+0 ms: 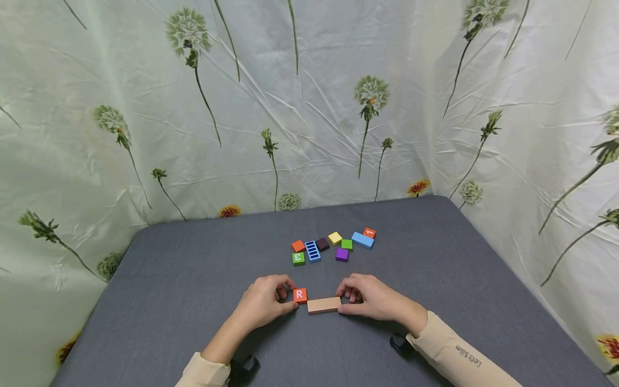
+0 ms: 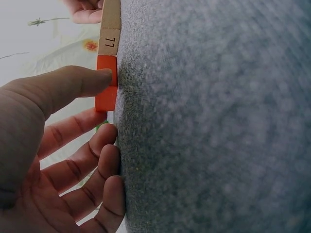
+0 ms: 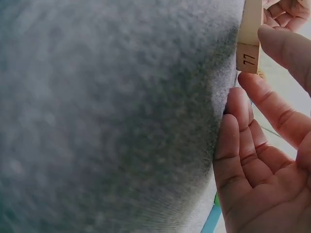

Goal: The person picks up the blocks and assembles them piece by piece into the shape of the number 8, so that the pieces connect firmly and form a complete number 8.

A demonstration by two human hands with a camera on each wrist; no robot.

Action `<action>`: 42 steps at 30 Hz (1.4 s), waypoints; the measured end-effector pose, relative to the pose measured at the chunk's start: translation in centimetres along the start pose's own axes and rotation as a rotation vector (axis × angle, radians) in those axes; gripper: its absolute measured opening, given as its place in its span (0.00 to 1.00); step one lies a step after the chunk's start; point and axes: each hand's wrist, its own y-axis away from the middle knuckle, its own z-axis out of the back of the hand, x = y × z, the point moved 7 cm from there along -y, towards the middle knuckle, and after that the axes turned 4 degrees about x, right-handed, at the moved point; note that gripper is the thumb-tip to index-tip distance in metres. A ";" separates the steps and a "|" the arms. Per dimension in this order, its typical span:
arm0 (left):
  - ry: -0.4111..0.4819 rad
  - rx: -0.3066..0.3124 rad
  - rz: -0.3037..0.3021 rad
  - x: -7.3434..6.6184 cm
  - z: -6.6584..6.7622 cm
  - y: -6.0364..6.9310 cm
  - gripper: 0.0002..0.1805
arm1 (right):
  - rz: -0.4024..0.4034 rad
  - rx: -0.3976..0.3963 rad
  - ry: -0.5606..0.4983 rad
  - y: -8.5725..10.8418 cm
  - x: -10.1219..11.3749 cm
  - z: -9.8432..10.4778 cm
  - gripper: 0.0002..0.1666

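Observation:
An orange block with a white R (image 1: 300,295) lies against the left end of a plain wooden block (image 1: 324,305). The left hand (image 1: 263,302) pinches the orange block (image 2: 107,97) between thumb and index finger, its other fingers curled loosely at the cloth in the left wrist view. At the right end of the wooden block is the right hand (image 1: 369,297), thumb and index finger at its corners. In the right wrist view the number 77 shows on the end of the wooden block (image 3: 247,57), beside the thumb.
Farther back on the grey cloth-covered table (image 1: 203,258) lies a loose group of small coloured blocks, among them a green one (image 1: 298,258), a purple one (image 1: 342,254) and a long blue one (image 1: 362,239). A flowered curtain (image 1: 319,161) hangs behind.

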 end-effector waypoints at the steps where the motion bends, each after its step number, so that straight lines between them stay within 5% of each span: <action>1: -0.001 0.002 0.002 0.0 0.0 0.0 0.15 | -0.001 0.006 -0.013 -0.1 -0.1 0.0 0.15; 7: -0.004 0.011 0.009 0.1 0.0 0.0 0.15 | -0.044 0.059 -0.098 -0.9 -0.7 0.3 0.15; 19: 0.005 0.005 -0.005 0.1 -0.1 -0.1 0.15 | -0.080 0.139 -0.072 -2.9 -0.8 1.4 0.13; 31: 0.006 0.017 -0.001 0.2 -0.1 -0.2 0.15 | -0.165 0.007 0.010 -6.6 0.8 2.8 0.08; 42: 0.023 0.011 -0.028 0.2 0.0 -0.3 0.15 | -0.225 -0.069 -0.010 -10.0 2.3 2.2 0.14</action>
